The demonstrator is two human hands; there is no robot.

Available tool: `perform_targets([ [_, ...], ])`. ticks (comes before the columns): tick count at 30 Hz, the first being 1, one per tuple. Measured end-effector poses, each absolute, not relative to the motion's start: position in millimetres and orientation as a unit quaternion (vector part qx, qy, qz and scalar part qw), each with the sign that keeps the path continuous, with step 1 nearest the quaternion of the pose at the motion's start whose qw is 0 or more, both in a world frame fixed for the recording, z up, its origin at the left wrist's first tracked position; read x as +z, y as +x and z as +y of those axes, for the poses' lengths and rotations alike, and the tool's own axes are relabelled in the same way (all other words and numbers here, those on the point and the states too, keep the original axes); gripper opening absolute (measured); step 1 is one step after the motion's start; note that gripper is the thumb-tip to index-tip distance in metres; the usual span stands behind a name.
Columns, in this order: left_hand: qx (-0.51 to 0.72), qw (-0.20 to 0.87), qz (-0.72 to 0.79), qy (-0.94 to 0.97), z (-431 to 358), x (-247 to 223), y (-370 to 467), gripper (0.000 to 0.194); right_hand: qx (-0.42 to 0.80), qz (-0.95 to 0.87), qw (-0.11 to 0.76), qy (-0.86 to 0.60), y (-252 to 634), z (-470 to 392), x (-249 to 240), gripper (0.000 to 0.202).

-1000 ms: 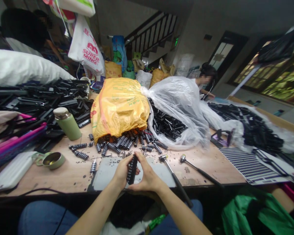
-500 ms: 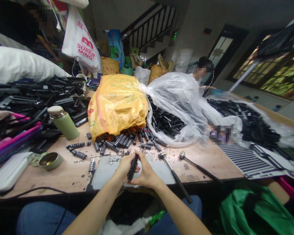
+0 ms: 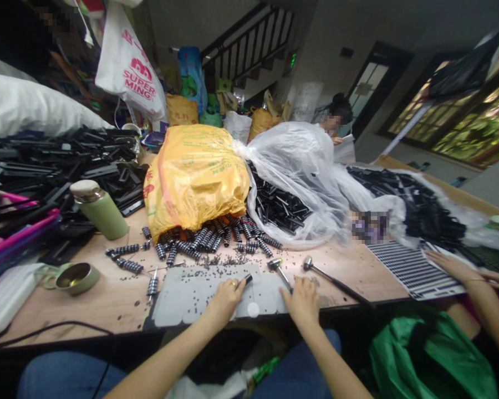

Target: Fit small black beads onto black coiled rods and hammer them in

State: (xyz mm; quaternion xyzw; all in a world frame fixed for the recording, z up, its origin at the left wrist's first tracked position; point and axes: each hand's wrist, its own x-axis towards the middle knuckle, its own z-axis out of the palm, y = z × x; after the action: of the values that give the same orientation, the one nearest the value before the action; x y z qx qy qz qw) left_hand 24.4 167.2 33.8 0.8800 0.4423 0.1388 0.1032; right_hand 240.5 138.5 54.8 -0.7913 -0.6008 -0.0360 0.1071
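Hands: your left hand (image 3: 228, 293) encloses a slim black bar (image 3: 248, 279) over the flat grey board (image 3: 174, 302); right hand (image 3: 303, 302) curls on a steel-shafted hammer (image 3: 281, 274) at the board's right edge, closure hidden | step: apparently tool pickup | next: likely firm grip

Room right of mug (image 3: 75, 280) — beaded rod (image 3: 152, 286) beside mat (image 3: 172, 303)

Mat (image 3: 178, 299) before the sack (image 3: 197, 177), between cup (image 3: 81, 285) and outer hammer (image 3: 336, 286).
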Motion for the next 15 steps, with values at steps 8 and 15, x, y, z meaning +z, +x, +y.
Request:
perform_targets([
  [8, 0.108, 0.028, 0.414, 0.903, 179, 51, 9, 0.041, 0.143, -0.582, 0.152, -0.786, 257, 128, 83, 0.036],
  [15, 0.105, 0.019, 0.416, 0.903, 176, 50, 11, 0.044, 0.143, -0.646, 0.216, -0.718, 212, 105, 93, 0.036],
])
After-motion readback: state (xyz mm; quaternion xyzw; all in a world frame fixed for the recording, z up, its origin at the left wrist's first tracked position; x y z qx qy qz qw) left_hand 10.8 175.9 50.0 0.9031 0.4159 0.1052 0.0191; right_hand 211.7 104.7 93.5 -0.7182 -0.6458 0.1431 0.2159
